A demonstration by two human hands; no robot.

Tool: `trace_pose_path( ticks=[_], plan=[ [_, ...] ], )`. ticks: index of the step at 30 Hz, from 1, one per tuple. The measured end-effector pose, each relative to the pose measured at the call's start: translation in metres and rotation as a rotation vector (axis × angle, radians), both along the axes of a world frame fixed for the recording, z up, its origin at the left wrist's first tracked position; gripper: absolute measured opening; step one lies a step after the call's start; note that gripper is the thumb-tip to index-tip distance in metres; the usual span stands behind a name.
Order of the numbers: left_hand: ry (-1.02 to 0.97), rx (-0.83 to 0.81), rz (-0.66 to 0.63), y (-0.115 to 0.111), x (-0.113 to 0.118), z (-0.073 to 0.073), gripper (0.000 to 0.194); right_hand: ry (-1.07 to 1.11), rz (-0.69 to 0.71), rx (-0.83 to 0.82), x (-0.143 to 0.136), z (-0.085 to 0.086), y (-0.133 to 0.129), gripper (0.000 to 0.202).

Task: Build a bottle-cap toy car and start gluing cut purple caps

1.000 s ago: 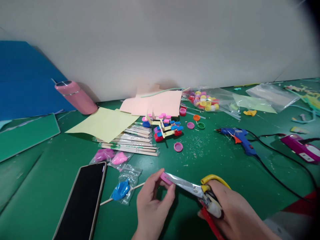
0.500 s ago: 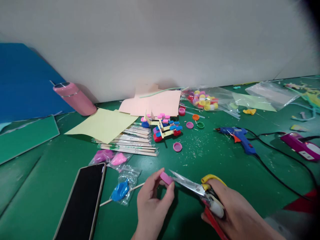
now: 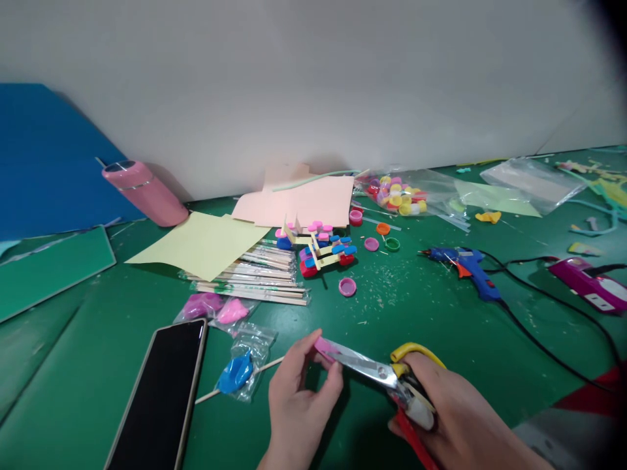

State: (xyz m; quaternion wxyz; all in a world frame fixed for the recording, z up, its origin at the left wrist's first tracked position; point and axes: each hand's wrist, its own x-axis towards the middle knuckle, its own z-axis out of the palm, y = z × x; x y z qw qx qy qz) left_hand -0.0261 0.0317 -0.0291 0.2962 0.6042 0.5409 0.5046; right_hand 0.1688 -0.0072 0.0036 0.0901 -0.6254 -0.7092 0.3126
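Between thumb and fingers, my left hand (image 3: 301,398) pinches a small pink block (image 3: 323,348), perhaps soft clay or a bottle cap seen side-on. My right hand (image 3: 450,408) is wrapped round the handles, one yellow and one red, of a pair of scissors (image 3: 365,365). The blades reach left over the pink block, partly covering it. Left of my left hand lies a clear bag with blue clay (image 3: 235,373), and a thin wooden stick runs beneath it. A small model (image 3: 326,251) of wooden sticks with red, blue and pink pieces stands further back.
A phone (image 3: 159,398) lies at front left. Behind it are wrapped wooden sticks (image 3: 255,284), yellow paper (image 3: 200,241) and a pink bottle (image 3: 147,194). Loose caps (image 3: 347,286) and a bag of caps (image 3: 399,196) sit mid-table; a blue glue gun (image 3: 463,266) with its cord is right.
The scissors have moved slightly left, so their blades now overlap the pink block instead of lying beside it. My left hand has barely moved.
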Motion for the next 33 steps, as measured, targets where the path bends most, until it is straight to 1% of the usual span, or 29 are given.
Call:
trace_pose_path(
  ticks=[6, 11, 13, 16, 19, 22, 25, 27, 29, 33],
  plan=[
    [-0.051, -0.064, -0.001, -0.001, 0.0, 0.0, 0.038, -0.005, 0.002, -0.031, 0.0, -0.003, -0.002, 0.032],
    [-0.269, -0.224, -0.059, 0.0, 0.0, 0.001, 0.035, -0.017, 0.0, -0.005, 0.002, -0.007, -0.002, 0.033],
    [-0.312, -0.256, -0.072, -0.001, 0.0, 0.001, 0.033, -0.025, 0.004, 0.005, 0.003, -0.008, -0.003, 0.032],
    [-0.309, -0.218, -0.047, -0.002, 0.0, 0.0, 0.033, -0.038, 0.009, -0.002, 0.003, -0.009, -0.004, 0.031],
    [-0.287, -0.189, -0.014, -0.003, 0.0, 0.0, 0.032, -0.016, -0.004, -0.043, -0.001, -0.006, -0.005, 0.033],
    [-0.27, -0.178, -0.003, -0.004, 0.0, -0.001, 0.031, 0.08, -0.016, -0.122, -0.008, -0.001, -0.003, 0.028],
    [-0.228, -0.128, -0.008, -0.006, 0.0, -0.001, 0.033, 0.233, -0.038, -0.196, -0.009, 0.001, 0.001, 0.016],
    [-0.213, -0.109, -0.019, -0.007, 0.001, 0.0, 0.034, 0.299, -0.073, -0.184, -0.006, 0.0, 0.003, 0.01],
    [-0.246, -0.146, -0.035, -0.006, 0.001, 0.002, 0.034, 0.311, -0.108, -0.14, -0.002, 0.002, 0.004, 0.009],
    [-0.365, -0.271, -0.025, -0.002, 0.0, 0.008, 0.031, 0.213, -0.073, -0.063, 0.001, 0.008, 0.001, 0.012]
  ],
)
